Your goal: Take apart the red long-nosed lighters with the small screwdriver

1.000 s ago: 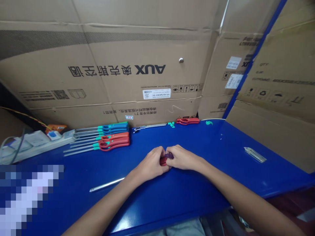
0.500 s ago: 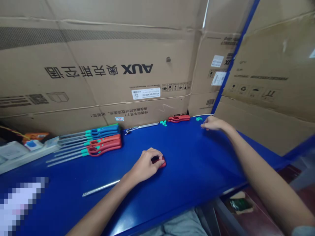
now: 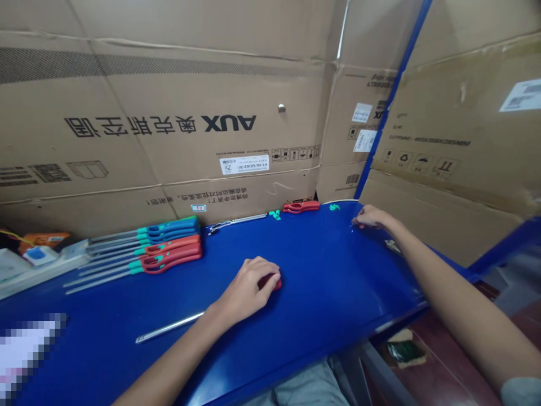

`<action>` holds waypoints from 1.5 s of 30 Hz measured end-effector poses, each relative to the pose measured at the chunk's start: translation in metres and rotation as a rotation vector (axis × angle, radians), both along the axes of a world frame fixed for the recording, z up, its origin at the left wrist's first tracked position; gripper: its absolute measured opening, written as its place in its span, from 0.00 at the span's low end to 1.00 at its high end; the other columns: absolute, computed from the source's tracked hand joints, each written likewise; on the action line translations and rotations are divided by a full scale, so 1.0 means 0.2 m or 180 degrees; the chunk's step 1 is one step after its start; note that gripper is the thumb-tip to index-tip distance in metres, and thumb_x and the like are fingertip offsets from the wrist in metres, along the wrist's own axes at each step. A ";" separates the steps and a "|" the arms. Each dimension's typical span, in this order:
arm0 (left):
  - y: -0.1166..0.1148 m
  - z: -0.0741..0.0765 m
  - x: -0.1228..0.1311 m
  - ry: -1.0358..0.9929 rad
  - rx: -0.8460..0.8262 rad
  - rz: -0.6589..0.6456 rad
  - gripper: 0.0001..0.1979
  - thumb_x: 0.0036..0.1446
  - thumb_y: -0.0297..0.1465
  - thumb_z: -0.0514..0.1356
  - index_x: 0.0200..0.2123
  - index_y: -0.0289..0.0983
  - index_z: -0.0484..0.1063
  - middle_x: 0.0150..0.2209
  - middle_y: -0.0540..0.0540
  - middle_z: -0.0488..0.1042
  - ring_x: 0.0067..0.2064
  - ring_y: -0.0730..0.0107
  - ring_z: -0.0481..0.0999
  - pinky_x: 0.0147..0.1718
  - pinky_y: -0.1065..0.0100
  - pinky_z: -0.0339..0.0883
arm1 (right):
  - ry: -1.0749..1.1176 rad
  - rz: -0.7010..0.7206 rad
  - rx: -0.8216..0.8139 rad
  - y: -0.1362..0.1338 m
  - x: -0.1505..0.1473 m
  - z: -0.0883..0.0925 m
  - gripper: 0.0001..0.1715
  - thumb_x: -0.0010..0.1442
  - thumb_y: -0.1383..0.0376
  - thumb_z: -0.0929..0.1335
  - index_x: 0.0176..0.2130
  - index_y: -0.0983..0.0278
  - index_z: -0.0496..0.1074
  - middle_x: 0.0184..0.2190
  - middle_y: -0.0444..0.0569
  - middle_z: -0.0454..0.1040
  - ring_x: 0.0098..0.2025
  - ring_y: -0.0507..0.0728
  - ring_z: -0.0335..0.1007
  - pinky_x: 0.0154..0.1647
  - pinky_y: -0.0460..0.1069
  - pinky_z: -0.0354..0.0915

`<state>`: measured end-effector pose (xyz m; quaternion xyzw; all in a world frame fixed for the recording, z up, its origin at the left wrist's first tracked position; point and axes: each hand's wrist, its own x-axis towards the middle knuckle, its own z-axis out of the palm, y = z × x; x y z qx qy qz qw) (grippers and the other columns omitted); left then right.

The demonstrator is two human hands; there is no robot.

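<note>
Left hand: the left hand (image 3: 249, 286) lies curled on the glossy blue counter (image 3: 321, 293), fingers closed over a small red plastic handle piece (image 3: 273, 281), only its tip showing past the knuckles
Red piece: at the middle of the counter, under that hand; it looks light, stiff and smooth, likely to skid on the glossy top, so best pinched across its sides
Right hand: the right hand (image 3: 370, 217) reaches to the far right corner of the counter, fingertips pressed to the surface; whether they pinch anything I cannot tell
Near the right hand: a small green plastic clip (image 3: 334, 207) just beside it, a red plastic handle (image 3: 301, 207) further left along the counter's back edge
Left of the red piece: a thin bare metal rod (image 3: 169, 327) lying flat, and a row of long lighters with red and blue handles (image 3: 164, 248) toward the back
Containers: none on the counter; flattened brown cardboard cartons (image 3: 169, 118) stand behind it as a wall
</note>
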<state>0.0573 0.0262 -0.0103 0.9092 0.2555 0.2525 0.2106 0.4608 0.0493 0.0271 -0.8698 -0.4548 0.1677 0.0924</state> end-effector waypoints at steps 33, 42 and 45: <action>0.09 0.19 -0.38 0.1264 -0.0671 0.0285 0.21 0.41 0.40 0.70 0.39 0.42 0.70 0.35 0.52 0.72 0.35 0.65 0.72 0.31 0.70 0.63 | 0.0530 0.1829 0.0560 -0.14 -0.50 0.27 0.12 0.51 0.57 0.71 0.27 0.64 0.74 0.23 0.45 0.73 0.26 0.53 0.64 0.27 0.46 0.58; 0.05 0.01 -0.37 0.0619 0.0260 0.0161 0.10 0.66 0.34 0.52 0.43 0.40 0.71 0.39 0.46 0.75 0.38 0.66 0.75 0.39 0.67 0.67 | -0.0195 0.3877 0.0639 -0.14 -1.26 0.09 0.22 0.49 0.52 0.73 0.41 0.62 0.73 0.41 0.50 0.76 0.39 0.59 0.71 0.34 0.48 0.59; 0.03 0.02 -0.37 0.0620 0.0696 0.0191 0.14 0.69 0.35 0.47 0.46 0.39 0.70 0.38 0.44 0.75 0.38 0.64 0.74 0.40 0.65 0.67 | -0.0570 0.4091 0.0580 -0.14 -1.33 0.02 0.10 0.56 0.59 0.68 0.36 0.62 0.72 0.33 0.49 0.77 0.35 0.58 0.72 0.31 0.47 0.55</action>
